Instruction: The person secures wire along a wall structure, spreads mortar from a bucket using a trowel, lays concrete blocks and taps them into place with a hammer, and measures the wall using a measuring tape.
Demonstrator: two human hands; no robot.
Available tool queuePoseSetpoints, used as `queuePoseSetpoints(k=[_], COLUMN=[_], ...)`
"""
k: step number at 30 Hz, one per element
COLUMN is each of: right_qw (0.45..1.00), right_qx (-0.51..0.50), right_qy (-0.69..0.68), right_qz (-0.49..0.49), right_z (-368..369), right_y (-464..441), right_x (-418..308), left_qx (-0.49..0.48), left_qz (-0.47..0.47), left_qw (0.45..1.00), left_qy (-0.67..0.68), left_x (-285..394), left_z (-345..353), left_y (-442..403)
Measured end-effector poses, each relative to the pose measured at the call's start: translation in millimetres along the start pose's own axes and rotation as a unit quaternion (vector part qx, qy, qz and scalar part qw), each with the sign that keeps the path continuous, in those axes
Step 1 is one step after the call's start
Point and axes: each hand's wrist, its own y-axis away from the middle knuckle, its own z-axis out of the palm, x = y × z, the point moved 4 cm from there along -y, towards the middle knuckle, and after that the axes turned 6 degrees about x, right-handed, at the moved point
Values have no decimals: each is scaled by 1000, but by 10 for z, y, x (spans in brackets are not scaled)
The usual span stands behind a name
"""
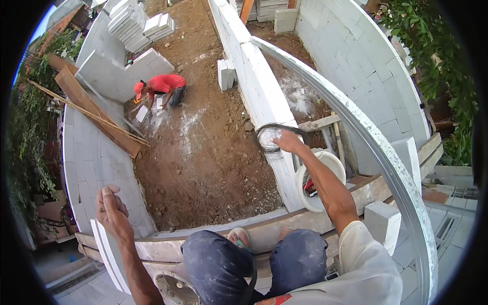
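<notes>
Right hand (288, 141), index finger extended, at the wire coil (265, 138) atop the block wall (256, 76); grasp cannot be told. Left hand (112, 209) raised, fingers curled, contents indeterminable. Beside the wall, white bucket (334, 165); beyond, crouching co-worker (170, 83).

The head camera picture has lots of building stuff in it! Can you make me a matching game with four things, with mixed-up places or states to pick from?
Things
1. Coil of thin dark wire
2. Round white bucket
3. Wide brown wooden plank
4. Crouching person in a red shirt

Places and states
A. Slants across the left side of the picture
B. On the bare brown dirt
C. At the camera wearer's right hand
D. Has something red and black inside

Right pairs: 1-C, 2-D, 3-A, 4-B
</notes>
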Motion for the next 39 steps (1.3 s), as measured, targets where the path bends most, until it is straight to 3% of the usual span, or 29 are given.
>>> queuePoseSetpoints(k=[1, 2, 3, 5, 7, 8, 9, 10, 11, 13, 18, 20, 22, 24, 26, 30, 34, 36, 39], right_qw=[988, 923, 883, 761, 643, 557, 564, 566, 569, 600, 680, 732, 743, 787, 813, 853, 856, 873, 879], right_qx=[-48, -171, -194, -283, -348, -308, -234, -159, -159, 23, 51, 61, 64, 128, 159, 230, 270, 253, 259], right_qy=[-149, -335, -424, -584, -680, -762, -778, -789, -785, -775, -722, -675, -665, -603, -558, -459, -418, -401, -352], right_qz=[3, 79, 49, 12, 49, 115, 145, 179, 184, 198, 121, 65, 33, -35, -50, -97, -139, -115, -190], right_z=[-370, -752, -934, -1590, -2231, -2532, -2746, -3009, -3324, -4056, -5661, -5977, -6115, -6162, -6130, -6113, -6070, -6096, -6149], right_y=[306, 708, 987, 1704, 2299, 2558, 2730, 2910, 3088, 3368, 4349, 4720, 5086, 5378, 5613, 5967, 6141, 6211, 6293], right_x=[-575, -1196, -1666, -2650, -3400, -3717, -3902, -4043, -4216, -4437, -5389, -5733, -5979, -6145, -6252, -6359, -6281, -6192, -6143], left_qx=[-22, -61, -109, -207, -317, -359, -382, -431, -454, -476, -570, -479, -382, -323, -297, -322, -349, -356, -373], left_qz=[53, 174, 229, 297, 315, 300, 332, 257, 225, 183, 91, 101, -51, -154, -193, -222, -274, -296, -334], left_qw=[996, 970, 952, 920, 877, 864, 845, 842, 843, 845, 816, 866, 883, 831, 781, 799, 742, 719, 688], left_qy=[-70, -157, -170, -152, -176, -185, -172, -199, -182, -160, -42, 97, 268, 426, 515, 456, 503, 519, 526], left_x=[144, 297, 691, 1077, 1523, 1706, 1875, 2181, 2375, 2833, 4096, 4601, 5116, 5651, 6087, 6528, 6639, 6658, 6669], left_z=[32, 68, 212, 279, 204, 72, -32, -219, -485, -893, -1763, -1850, -1819, -1812, -1823, -1921, -1910, -1913, -1858], left_y=[150, 267, 471, 771, 1096, 1255, 1399, 1496, 1611, 1726, 1663, 1338, 942, 517, 196, 64, 151, 170, 86])
